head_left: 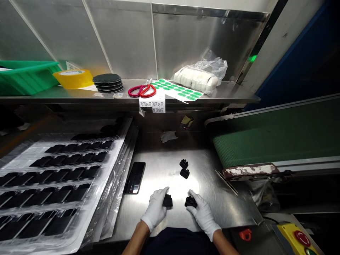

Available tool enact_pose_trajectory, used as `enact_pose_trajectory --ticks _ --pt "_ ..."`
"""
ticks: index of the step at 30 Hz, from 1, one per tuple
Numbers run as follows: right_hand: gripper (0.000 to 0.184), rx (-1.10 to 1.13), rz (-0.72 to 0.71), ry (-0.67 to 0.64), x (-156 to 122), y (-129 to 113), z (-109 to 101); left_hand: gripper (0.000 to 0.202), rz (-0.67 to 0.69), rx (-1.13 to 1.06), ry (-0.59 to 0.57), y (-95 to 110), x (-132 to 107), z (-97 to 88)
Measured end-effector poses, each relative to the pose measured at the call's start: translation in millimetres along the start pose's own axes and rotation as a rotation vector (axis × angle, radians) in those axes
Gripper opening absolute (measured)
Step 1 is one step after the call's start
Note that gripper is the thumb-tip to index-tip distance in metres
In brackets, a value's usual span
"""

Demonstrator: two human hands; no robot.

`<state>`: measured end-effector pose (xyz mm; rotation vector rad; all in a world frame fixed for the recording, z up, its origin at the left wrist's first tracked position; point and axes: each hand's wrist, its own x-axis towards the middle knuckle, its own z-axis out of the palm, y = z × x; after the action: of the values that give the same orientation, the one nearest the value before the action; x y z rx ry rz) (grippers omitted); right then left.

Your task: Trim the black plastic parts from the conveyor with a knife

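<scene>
My left hand (157, 208), in a white glove, is closed on a small black plastic part (168, 201) just above the steel table (159, 159). In my right hand (202, 211), also gloved in white, thumb and fingers grip another small black part (190, 202) with a knobbed edge. The two parts are apart from each other. Beyond the hands, two more black parts (183, 163) lie close together on the steel. A dark phone (135, 177) rests to the left of my left hand.
At left, stacked plastic trays (106, 198) hold rows of black pieces. A green conveyor belt (278, 134) runs on the right, near thin metal rods (225, 181). The shelf (117, 100) carries scissors (142, 90), yellow tape (73, 79), green stickers (175, 89) and a green bin (29, 78). An emergency-stop box (297, 239) sits lower right.
</scene>
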<state>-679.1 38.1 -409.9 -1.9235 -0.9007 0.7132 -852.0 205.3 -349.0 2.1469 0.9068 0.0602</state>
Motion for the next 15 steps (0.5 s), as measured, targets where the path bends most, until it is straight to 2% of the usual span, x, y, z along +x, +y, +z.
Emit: enact_pose_trajectory --ticks 4,7,15 --pt "0.055 -0.025 -0.027 -0.025 2 3 -1 0.058 -0.036 0.189 -0.109 9 5 -6.5" --pt "0.06 -0.025 -0.031 -0.033 3 6 -1 0.051 -0.098 0.236 -0.144 17 11 -6.9" --pt "0.068 0.002 0.003 -0.026 4 4 -1 0.028 -0.177 0.045 -0.117 27 15 -5.8"
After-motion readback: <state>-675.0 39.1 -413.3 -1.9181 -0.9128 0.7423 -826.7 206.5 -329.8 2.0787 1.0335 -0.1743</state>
